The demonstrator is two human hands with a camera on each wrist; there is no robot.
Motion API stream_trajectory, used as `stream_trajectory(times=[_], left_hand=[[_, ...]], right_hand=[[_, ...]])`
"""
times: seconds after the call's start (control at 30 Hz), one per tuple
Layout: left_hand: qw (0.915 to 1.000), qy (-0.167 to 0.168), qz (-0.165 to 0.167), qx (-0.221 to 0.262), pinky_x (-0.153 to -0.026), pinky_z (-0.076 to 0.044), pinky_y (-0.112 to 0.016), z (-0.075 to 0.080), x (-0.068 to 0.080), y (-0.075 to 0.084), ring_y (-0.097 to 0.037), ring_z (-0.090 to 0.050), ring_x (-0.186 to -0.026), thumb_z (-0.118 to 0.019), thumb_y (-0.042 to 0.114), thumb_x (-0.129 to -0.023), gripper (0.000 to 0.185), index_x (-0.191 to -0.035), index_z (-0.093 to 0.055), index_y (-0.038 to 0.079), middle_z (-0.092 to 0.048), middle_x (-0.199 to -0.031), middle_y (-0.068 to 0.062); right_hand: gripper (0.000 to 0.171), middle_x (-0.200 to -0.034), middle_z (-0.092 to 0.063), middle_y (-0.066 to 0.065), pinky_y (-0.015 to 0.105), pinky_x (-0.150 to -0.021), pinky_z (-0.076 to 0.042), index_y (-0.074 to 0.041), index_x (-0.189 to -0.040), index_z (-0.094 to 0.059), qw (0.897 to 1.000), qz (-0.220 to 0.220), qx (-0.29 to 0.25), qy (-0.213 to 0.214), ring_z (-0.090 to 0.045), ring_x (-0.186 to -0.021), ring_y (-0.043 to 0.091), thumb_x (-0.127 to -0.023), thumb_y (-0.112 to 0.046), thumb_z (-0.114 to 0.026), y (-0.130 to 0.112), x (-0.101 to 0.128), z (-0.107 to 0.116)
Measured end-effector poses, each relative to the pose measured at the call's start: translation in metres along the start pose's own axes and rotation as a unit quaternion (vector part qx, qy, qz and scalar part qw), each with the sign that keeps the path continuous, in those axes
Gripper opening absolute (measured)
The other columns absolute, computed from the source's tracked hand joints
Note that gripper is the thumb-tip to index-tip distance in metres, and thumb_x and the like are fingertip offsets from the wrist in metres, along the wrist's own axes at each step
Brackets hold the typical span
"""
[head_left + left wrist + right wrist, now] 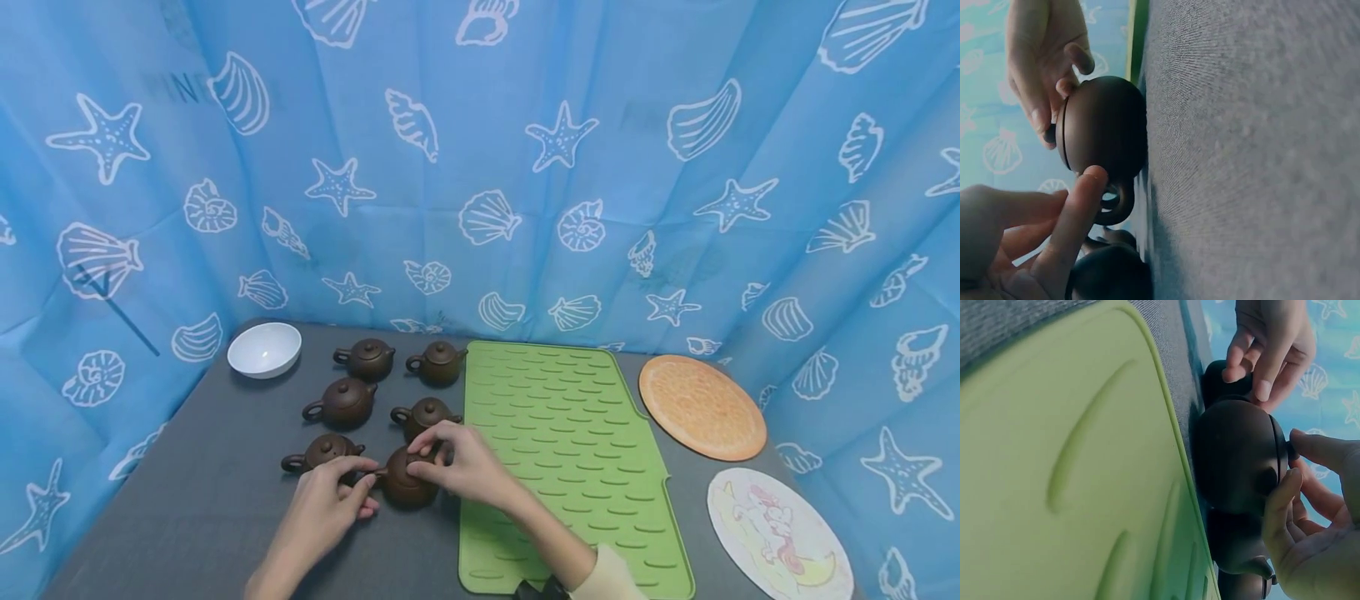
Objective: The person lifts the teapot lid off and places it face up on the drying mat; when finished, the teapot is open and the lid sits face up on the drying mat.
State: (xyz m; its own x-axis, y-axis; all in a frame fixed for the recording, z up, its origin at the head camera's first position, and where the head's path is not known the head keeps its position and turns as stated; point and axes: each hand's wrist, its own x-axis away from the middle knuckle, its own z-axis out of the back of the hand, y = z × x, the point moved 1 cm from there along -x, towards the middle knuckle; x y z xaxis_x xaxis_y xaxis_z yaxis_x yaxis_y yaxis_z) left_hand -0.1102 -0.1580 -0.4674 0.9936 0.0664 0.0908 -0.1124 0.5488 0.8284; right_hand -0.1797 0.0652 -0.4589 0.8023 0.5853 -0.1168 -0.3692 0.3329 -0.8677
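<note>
The right hand [461,462] is pinching the lid knob of the small clay teapot [405,485], probably hard, brittle and smooth, while the left hand [330,500] is touching its handle with relaxed fingers.

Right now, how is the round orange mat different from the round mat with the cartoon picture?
The round orange mat is orange all over with a fine pattern, while the round pale mat with a cartoon picture is whitish with a pink and yellow drawing. The orange mat lies farther back near the blue curtain; the cartoon mat lies nearer the person. Both are flat, round and right of the green ribbed mat.
</note>
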Motion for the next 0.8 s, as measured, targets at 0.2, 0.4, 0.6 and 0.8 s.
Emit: stream_trajectory(times=[0.2, 0.4, 0.6, 0.8], left_hand=[[0.9996, 0.013, 0.005, 0.024, -0.059, -0.063, -0.020, -0.002, -0.003, 0.001, -0.013, -0.080, -0.066, -0.074, -0.001, -0.099, 0.017, -0.116, -0.078, 0.002, -0.084, -0.098, -0.013], [0.9992, 0.018, 0.015, 0.033, -0.060, -0.063, -0.020, -0.003, -0.004, 0.001, -0.013, -0.080, -0.067, -0.075, -0.002, -0.098, 0.016, -0.112, -0.079, 0.003, -0.082, -0.108, -0.016], [0.9984, 0.015, 0.021, 0.050, -0.060, -0.064, -0.022, -0.002, -0.005, 0.002, -0.016, -0.081, -0.067, -0.075, -0.003, -0.097, 0.015, -0.109, -0.080, 0.004, -0.082, -0.109, -0.015], [0.9981, 0.014, 0.030, 0.052, -0.060, -0.064, -0.022, -0.001, -0.005, 0.002, -0.016, -0.081, -0.068, -0.076, -0.003, -0.097, 0.015, -0.109, -0.080, 0.005, -0.082, -0.109, -0.015]], right_hand=[[0.017, -0.103, -0.072, 0.007, 0.017, -0.060, -0.048, -0.011, -0.110, -0.080, 1.000, -0.009, 0.020, 0.005, -0.055, -0.068, -0.001, -0.096, -0.019, -0.084, 0.002, -0.002, -0.002], [0.015, -0.103, -0.071, 0.006, 0.017, -0.063, -0.048, -0.011, -0.108, -0.079, 1.000, -0.009, 0.019, 0.008, -0.057, -0.071, 0.002, -0.097, -0.020, -0.083, 0.004, -0.002, -0.003], [0.014, -0.104, -0.071, 0.009, 0.019, -0.068, -0.052, -0.011, -0.109, -0.079, 1.000, 0.006, 0.011, 0.011, -0.059, -0.076, 0.004, -0.098, -0.019, -0.082, 0.001, -0.001, 0.000], [0.016, -0.114, -0.066, 0.013, 0.023, -0.066, -0.058, -0.011, -0.112, -0.076, 1.000, 0.022, -0.016, 0.011, -0.061, -0.082, 0.006, -0.100, -0.021, -0.079, -0.004, 0.006, 0.007]])
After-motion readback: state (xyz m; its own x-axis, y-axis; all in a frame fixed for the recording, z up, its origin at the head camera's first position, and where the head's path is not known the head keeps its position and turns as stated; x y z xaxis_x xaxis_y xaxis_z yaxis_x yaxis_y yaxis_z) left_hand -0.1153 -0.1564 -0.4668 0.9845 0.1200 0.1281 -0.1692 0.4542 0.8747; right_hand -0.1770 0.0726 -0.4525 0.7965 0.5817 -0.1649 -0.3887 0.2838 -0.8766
